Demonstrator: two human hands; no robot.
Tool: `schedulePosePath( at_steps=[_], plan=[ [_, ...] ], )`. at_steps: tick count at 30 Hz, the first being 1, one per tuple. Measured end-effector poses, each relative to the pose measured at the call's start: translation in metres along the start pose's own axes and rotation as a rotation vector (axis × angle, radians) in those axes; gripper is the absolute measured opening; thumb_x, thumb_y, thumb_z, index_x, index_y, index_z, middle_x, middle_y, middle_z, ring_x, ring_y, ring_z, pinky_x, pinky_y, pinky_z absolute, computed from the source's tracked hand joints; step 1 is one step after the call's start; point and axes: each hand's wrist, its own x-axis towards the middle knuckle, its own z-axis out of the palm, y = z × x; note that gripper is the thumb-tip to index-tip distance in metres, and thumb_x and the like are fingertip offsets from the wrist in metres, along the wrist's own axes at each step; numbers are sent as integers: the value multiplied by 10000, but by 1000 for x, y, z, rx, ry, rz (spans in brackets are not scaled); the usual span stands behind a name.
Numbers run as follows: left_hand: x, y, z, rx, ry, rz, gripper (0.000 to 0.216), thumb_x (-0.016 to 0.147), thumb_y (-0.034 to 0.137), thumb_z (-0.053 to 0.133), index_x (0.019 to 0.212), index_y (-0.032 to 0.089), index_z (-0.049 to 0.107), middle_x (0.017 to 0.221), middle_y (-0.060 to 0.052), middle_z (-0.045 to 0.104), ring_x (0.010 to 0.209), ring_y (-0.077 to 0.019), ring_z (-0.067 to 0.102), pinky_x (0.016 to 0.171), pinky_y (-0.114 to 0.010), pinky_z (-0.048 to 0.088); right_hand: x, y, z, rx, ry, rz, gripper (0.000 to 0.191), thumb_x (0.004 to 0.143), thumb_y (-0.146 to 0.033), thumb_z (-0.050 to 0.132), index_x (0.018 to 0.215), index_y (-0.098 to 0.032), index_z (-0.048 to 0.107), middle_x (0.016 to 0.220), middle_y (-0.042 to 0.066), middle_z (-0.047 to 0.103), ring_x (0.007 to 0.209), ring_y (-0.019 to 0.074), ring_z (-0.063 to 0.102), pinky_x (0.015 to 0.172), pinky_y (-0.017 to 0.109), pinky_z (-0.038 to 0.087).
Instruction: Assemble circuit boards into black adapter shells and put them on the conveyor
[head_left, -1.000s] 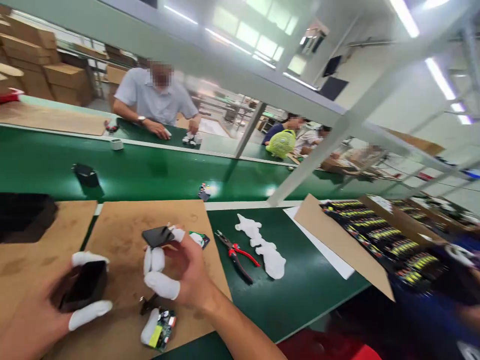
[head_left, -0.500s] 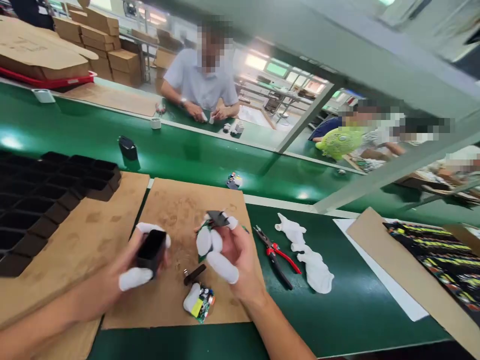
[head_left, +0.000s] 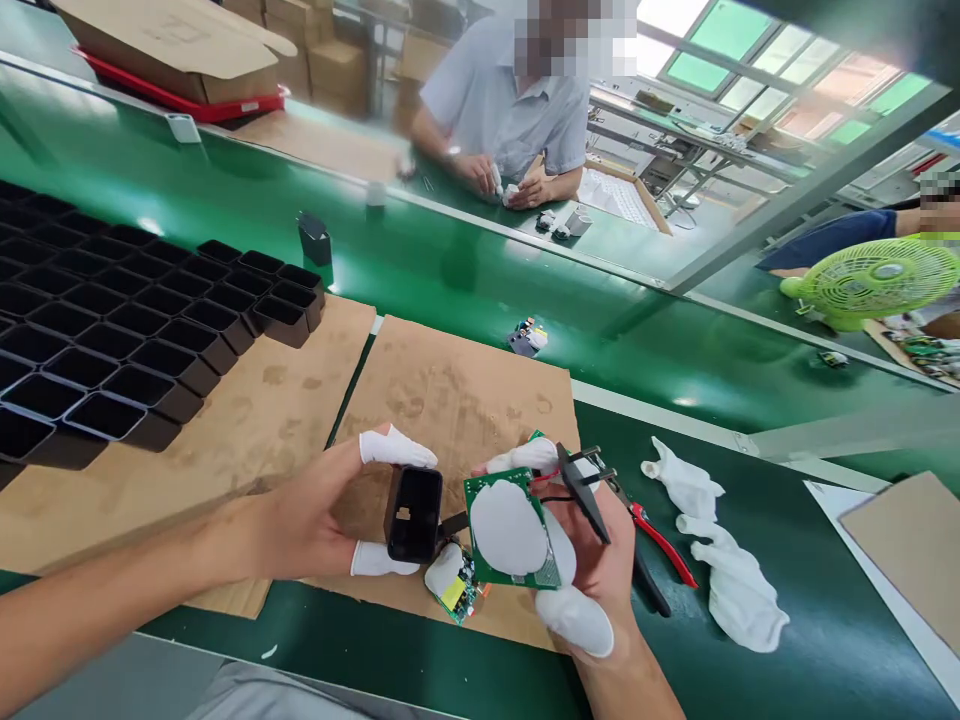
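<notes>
Bright light glares off the green belt [head_left: 435, 275]

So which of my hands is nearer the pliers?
Right. Your right hand is just left of the pliers, partly hiding them; your left hand is farther left, holding the black case.

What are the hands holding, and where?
Left hand holds the black case by two opposite sides; right hand holds the green board near its right edge, partly hidden.
</notes>
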Motion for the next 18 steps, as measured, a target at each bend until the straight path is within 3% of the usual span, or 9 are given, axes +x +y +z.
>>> schedulePosePath(
  at_steps=[6, 10, 12, 14, 16, 18],
  plan=[
    [-3, -8, 1, 38, 17, 37, 649, 877, 270, 929, 1435, 342, 607, 1321, -110, 757, 1169, -347, 781, 995, -517, 664, -2, -4, 1, -72, -2, 8, 671, 723, -725, 978, 1227, -311, 820, 1168, 164, 803, 1226, 455, 789, 1032, 620, 695],
    [1, -9, 3, 43, 25, 169, 667, 898, 216, 918, 1461, 359, 592, 1284, -89, 753, 1147, -313, 788, 948, -459, 677, -6, -5, 8, -66, 34, -18, 867, 566, -636, 1093, 1315, -317, 793, 1247, 163, 791, 1248, 486, 777, 1048, 636, 688],
    [2, -7, 2, 46, 30, 213, 649, 902, 196, 926, 1453, 341, 616, 1261, -82, 740, 1123, -277, 776, 955, -420, 669, -6, -4, 9, -65, 28, -27, 874, 547, -621, 1101, 1310, -323, 796, 1264, 157, 791, 1242, 487, 779, 1043, 627, 688],
    [3, -4, 0, 8, 44, 129, 640, 923, 202, 913, 1484, 333, 634, 1306, -89, 722, 1194, -270, 750, 1047, -427, 644, -5, 0, 5, -62, 24, -15, 796, 614, -661, 1055, 1289, -322, 803, 1252, 153, 794, 1229, 482, 785, 1028, 629, 690],
    [4, -3, -4, -167, 68, -93, 638, 978, 308, 857, 1561, 317, 598, 1368, -114, 724, 1289, -304, 734, 1125, -475, 616, -4, 5, 0, -49, 17, -2, 684, 710, -697, 978, 1251, -314, 809, 1219, 154, 797, 1222, 472, 789, 1008, 638, 693],
    [7, -5, -9, -431, 95, -344, 685, 991, 466, 807, 1592, 269, 545, 1357, -144, 756, 1254, -346, 771, 1080, -515, 633, -3, 9, -5, -25, 33, -20, 589, 761, -706, 936, 1183, -314, 812, 1186, 155, 799, 1224, 453, 788, 989, 630, 697]
  ],
)
